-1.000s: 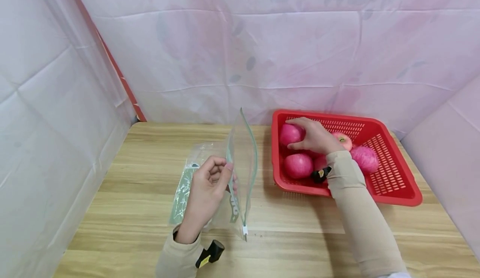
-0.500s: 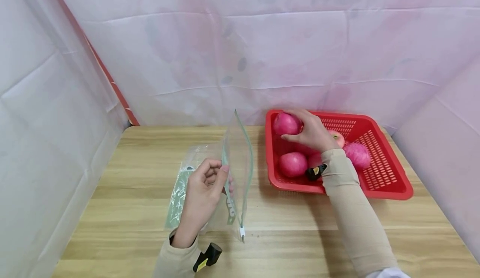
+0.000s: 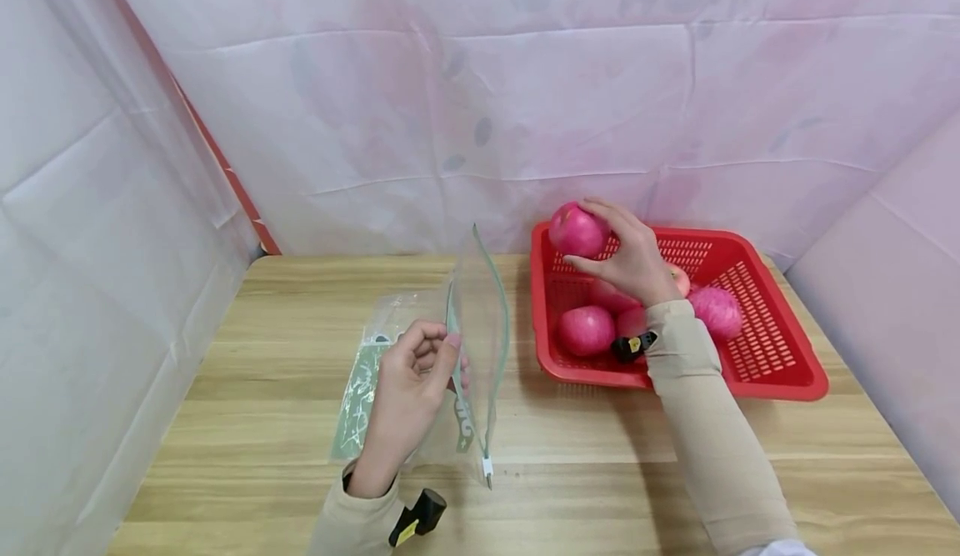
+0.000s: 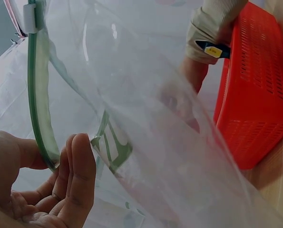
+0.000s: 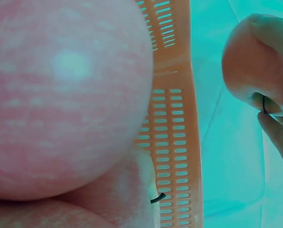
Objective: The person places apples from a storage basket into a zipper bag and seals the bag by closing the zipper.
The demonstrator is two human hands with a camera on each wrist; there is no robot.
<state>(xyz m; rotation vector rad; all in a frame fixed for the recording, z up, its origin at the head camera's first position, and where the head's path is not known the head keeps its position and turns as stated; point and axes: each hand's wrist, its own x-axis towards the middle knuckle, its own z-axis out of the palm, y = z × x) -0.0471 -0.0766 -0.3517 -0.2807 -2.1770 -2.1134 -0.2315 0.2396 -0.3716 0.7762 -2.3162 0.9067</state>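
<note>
A clear zip bag (image 3: 480, 331) with a green seal and a white slider stands upright, its mouth parted. My left hand (image 3: 408, 381) pinches the near-left edge of that mouth between thumb and fingers; in the left wrist view the fingers (image 4: 79, 175) meet the seal strip. Over the back left corner of the red basket (image 3: 787, 373), my right hand (image 3: 626, 256) grips a pink-red apple (image 3: 577, 231). The right wrist view shows this apple (image 5: 255, 66) and its stem, held clear of the basket. Several more apples (image 3: 587, 331) lie in the basket below.
A flat clear packet with a green printed panel (image 3: 360, 398) lies on the wooden table (image 3: 247, 423), left of the zip bag. Pale cloth walls (image 3: 337, 122) enclose the back and both sides.
My right hand has lifted the apple up from among the others to above the basket's rim. The left hand keeps its hold on the zip bag. The view has shifted slightly.
</note>
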